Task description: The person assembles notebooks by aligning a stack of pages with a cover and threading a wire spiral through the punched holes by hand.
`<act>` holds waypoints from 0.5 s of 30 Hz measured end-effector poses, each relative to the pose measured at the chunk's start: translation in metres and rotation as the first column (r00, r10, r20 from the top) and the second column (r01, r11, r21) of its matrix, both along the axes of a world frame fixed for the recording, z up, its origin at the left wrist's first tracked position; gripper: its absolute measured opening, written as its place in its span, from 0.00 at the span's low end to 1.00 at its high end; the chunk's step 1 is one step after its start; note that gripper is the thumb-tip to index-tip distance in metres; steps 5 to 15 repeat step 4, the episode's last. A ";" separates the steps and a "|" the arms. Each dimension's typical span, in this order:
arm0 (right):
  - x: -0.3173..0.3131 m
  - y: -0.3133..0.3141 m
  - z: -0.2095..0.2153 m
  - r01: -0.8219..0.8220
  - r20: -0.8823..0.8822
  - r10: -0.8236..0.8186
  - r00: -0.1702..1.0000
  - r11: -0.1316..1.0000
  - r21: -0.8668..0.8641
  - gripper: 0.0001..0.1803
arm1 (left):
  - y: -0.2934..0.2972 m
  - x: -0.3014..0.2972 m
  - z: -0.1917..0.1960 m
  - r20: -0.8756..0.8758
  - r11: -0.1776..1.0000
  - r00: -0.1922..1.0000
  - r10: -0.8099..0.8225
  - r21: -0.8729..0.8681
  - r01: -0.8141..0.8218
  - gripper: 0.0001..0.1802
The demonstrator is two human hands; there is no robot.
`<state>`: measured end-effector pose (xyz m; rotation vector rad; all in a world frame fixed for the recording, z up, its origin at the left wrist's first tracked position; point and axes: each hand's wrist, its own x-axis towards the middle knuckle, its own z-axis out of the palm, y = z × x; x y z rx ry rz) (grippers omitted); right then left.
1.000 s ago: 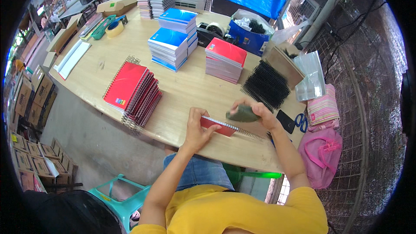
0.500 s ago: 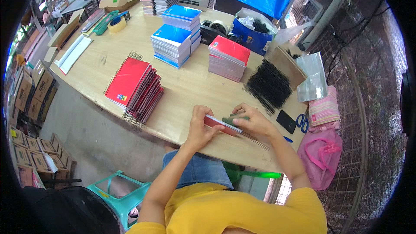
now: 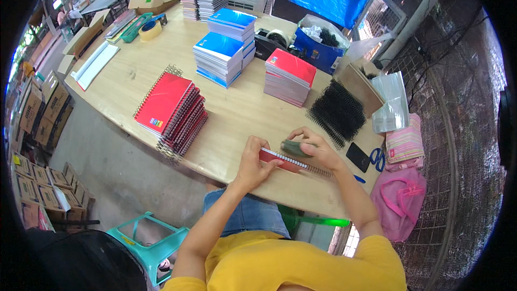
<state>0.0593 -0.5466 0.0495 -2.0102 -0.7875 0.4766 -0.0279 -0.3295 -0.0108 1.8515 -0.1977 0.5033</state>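
A red notebook (image 3: 281,160) lies flat near the front edge of the wooden table (image 3: 237,113), with a wire spiral binding (image 3: 309,168) along its near side. My left hand (image 3: 253,163) presses on the notebook's left end, thumb on the cover. My right hand (image 3: 316,148) holds a dark green block-shaped object (image 3: 295,147) down on the notebook's right part. Both forearms come up from the lower edge.
A fanned stack of red spiral notebooks (image 3: 173,110) lies to the left. Blue stacks (image 3: 223,54), a red stack (image 3: 289,77) and black binding coils (image 3: 338,112) lie beyond. A phone (image 3: 357,157) and scissors (image 3: 378,158) sit right. A teal stool (image 3: 148,237) stands below.
My right hand has brought the green object down from above the notebook onto its cover. The notebook now lies flatter, and my left hand has shifted slightly along its left end.
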 end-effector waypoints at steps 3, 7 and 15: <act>-0.011 0.014 0.007 0.019 0.218 0.020 0.976 0.984 -0.176 0.22 | 0.006 -0.001 -0.010 0.017 1.000 1.000 -0.024 -0.001 0.024 0.32; -0.010 0.015 0.008 0.020 0.222 0.020 0.975 0.984 -0.175 0.22 | 0.010 0.004 -0.010 0.039 0.999 0.998 -0.045 -0.002 0.045 0.33; -0.010 0.015 0.008 0.020 0.222 0.020 0.975 0.984 -0.175 0.22 | 0.010 0.004 -0.010 0.039 0.999 0.998 -0.045 -0.002 0.045 0.33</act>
